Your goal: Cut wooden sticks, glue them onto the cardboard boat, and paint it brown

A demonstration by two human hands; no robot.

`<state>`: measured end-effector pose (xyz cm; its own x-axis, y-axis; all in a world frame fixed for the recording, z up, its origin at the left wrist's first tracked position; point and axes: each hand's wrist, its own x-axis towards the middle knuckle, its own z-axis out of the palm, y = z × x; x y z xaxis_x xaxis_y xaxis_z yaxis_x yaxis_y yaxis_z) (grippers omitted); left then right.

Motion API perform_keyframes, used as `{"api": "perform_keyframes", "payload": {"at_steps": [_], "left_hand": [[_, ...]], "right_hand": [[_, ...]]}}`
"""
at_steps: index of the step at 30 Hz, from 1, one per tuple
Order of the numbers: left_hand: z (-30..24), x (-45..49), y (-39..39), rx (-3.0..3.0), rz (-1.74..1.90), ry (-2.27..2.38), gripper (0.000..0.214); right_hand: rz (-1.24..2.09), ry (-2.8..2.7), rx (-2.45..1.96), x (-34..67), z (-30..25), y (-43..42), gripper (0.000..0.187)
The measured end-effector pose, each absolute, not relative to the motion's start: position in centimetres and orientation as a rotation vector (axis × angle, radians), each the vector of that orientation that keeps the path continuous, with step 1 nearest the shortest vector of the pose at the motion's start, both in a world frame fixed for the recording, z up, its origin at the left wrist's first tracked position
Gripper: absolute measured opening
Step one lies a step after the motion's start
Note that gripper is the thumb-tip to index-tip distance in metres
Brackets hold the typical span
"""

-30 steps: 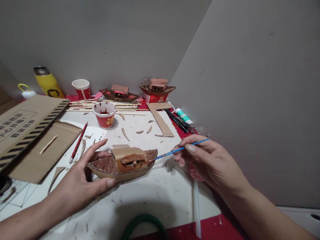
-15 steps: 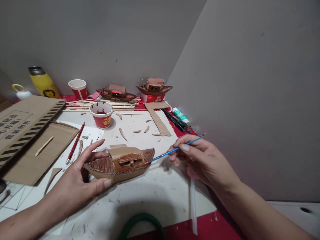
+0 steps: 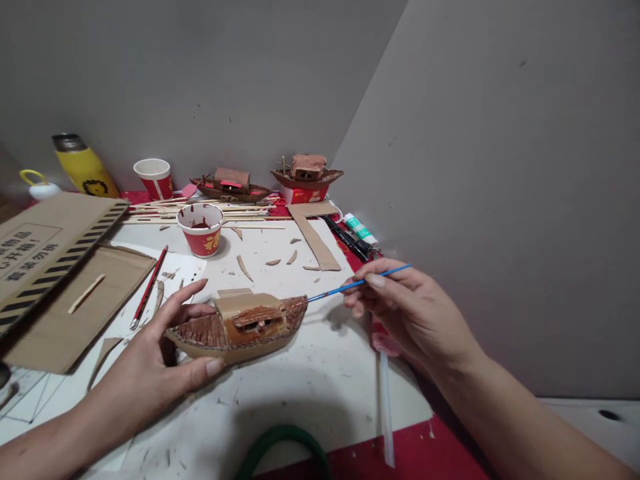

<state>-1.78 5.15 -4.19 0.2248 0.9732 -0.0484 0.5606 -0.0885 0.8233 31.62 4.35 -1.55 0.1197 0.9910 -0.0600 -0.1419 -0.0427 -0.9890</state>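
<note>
The left hand (image 3: 150,363) cradles the cardboard boat (image 3: 235,327) just above the desk (image 3: 310,380), thumb under the hull and fingers spread behind it. The right hand (image 3: 415,313) pinches a thin blue brush (image 3: 357,285), whose tip touches the boat's bow. Beyond stand a paint cup (image 3: 201,230) and 2 finished boats (image 3: 270,181).

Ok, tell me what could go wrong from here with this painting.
1. The left hand grips the cardboard boat right beside its brown deck; if that paint is wet, fingers may smear it.
2. The brush in the right hand touches the bow's very tip; a slip could mark the table.
3. The paint cup stands beyond the boat, so refills might drip.
</note>
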Motion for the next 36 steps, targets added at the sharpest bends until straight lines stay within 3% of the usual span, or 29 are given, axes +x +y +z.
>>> {"api": "perform_keyframes", "payload": {"at_steps": [36], "left_hand": [[-3.8, -1.4, 5.0, 1.734, 0.730, 1.444, 0.090]], "right_hand": [[1.197, -1.077, -1.223, 30.6, -1.0, 3.8, 0.035]]}}
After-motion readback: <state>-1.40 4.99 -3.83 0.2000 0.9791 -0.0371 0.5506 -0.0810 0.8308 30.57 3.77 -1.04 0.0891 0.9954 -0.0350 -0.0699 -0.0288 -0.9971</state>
